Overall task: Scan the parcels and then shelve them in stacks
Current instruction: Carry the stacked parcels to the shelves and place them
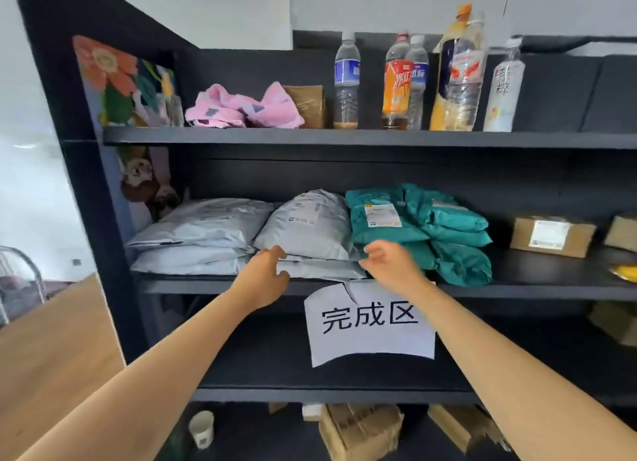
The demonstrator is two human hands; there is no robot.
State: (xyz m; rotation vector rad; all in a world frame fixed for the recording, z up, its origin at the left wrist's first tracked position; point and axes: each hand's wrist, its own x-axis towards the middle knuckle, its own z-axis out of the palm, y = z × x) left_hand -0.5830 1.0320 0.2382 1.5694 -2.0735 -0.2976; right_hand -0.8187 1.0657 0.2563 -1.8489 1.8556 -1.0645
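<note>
Much is cut off or unclear: the cardboard box [552, 235] on the right of the middle shelf [517, 291] is seen whole, but a second box and a yellow object at the right edge are clipped by the frame. The print on the parcel labels is too blurred to be read. The boxes on the bottom shelf are partly hidden behind the forearms, and the lower parcel of each stack is largely covered by the one above.

3 stacks are seen on the middle shelf: white parcels [196, 236] at the left, the grey parcel stack [310, 236] in the middle, and teal parcels [424, 233] at the right. The left hand [265, 276] is placed at the front left corner of the grey parcel stack, fingers loosely curled and touching its edge; whether anything is pinched cannot be told. The right hand [389, 262] is held at the front right corner, between the grey and teal stacks, fingers spread and released. A torn paper sign [370, 326] hangs from the shelf edge just below both hands.
</note>
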